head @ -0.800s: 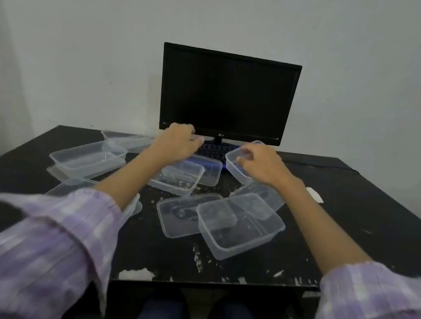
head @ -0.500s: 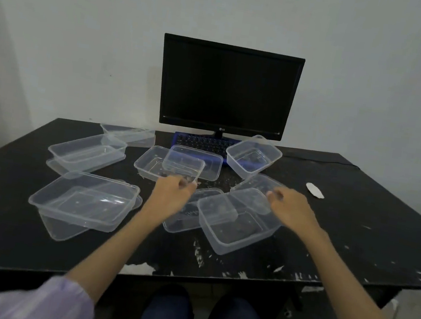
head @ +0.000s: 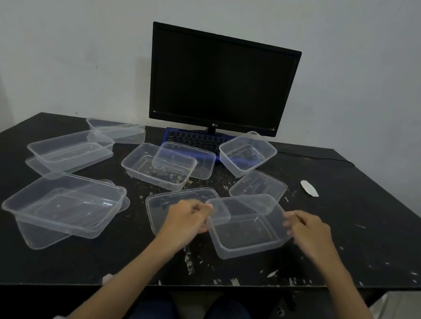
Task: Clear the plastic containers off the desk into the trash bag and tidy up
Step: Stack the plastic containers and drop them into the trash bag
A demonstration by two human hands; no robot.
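Six clear tubs and several loose lids litter the black desk. The left hand and right hand pinch opposite rims of the nearest tub, which rests on the desk before one dark monitor.

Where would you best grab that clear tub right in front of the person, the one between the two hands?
Probably by its two short end rims, one from each side. The clear tub sits upright and open-topped, with a stiff lip all round. The left hand and right hand already flank those ends, so each grip can pinch the lip. A lid leans across its left corner, so pinch below it.
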